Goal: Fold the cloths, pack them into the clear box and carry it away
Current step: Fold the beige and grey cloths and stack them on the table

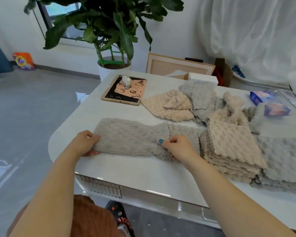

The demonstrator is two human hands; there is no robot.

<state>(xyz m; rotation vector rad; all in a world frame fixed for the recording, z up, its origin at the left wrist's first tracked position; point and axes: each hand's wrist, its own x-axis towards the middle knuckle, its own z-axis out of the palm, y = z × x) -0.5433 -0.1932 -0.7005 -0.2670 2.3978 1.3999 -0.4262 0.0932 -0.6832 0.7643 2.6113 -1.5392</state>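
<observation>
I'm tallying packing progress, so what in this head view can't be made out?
Grey folded stack: cut by the right edge; count unknown.
Crumpled cloths: overlapping each other; number unclear.
Left hand: fingers partly hidden under the grey cloth it grips.
Clear box: not identifiable; possibly outside the frame.

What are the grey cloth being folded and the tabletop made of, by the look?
Grey cloth: probably plush microfibre fleece, matte; fuzzy, nubbly pile. Tabletop: hard, white, semi-gloss, perhaps stone or laminate; sheen and highlights along its front edge.
</observation>
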